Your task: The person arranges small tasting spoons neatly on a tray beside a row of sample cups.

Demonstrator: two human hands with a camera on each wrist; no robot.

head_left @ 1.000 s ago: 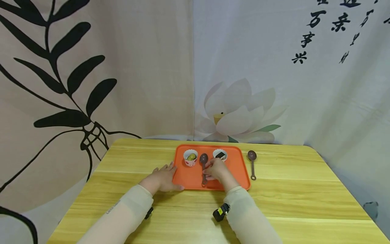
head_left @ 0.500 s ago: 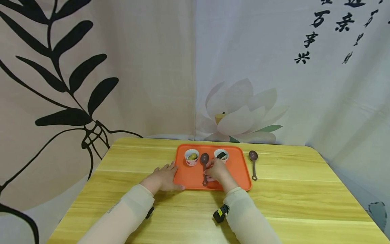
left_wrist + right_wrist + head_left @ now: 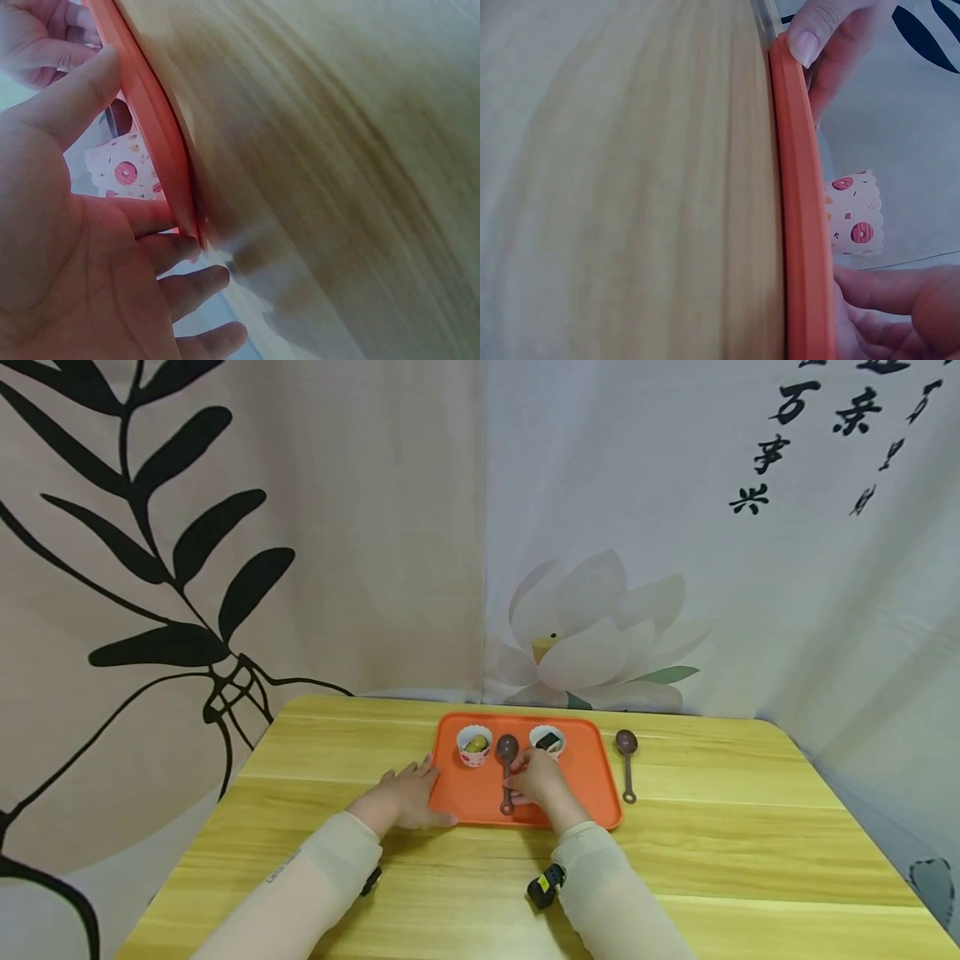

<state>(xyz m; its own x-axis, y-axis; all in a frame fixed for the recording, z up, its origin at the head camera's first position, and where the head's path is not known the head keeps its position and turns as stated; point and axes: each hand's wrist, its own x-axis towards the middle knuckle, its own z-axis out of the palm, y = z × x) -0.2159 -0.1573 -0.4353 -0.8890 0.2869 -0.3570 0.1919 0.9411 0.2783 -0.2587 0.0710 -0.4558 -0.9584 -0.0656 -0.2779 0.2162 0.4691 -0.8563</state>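
A pale curtain (image 3: 375, 527) printed with leaves, a lotus and black characters hangs behind a wooden table (image 3: 750, 835), and here on top is an orange tray (image 3: 465, 802), long side to the person. Two cups stand upright on it, a left cup (image 3: 475, 759) with something yellow-green in it and a right cup (image 3: 535, 736) holding a dark-and-white piece. Between them lies the brown spoon (image 3: 507, 749), bowl to the curtain, handle to the person: turned so, I'd say, that the handle comes easily to the fingers.

And there's the left hand (image 3: 408, 797), fingers straight and spread at the tray's left side, thumb at the near rim, probably to steady it; it's well apart from the spoon. The right hand (image 3: 542, 783) comes over the near edge, fingers curled, fingertips right at the spoon's handle from its right side, just short of the right cup; pinching or merely touching, I can't tell. Out beyond the tray's right side, the other spoon (image 3: 627, 764) lies on the wood, pointing much the same way, neither hand on it.
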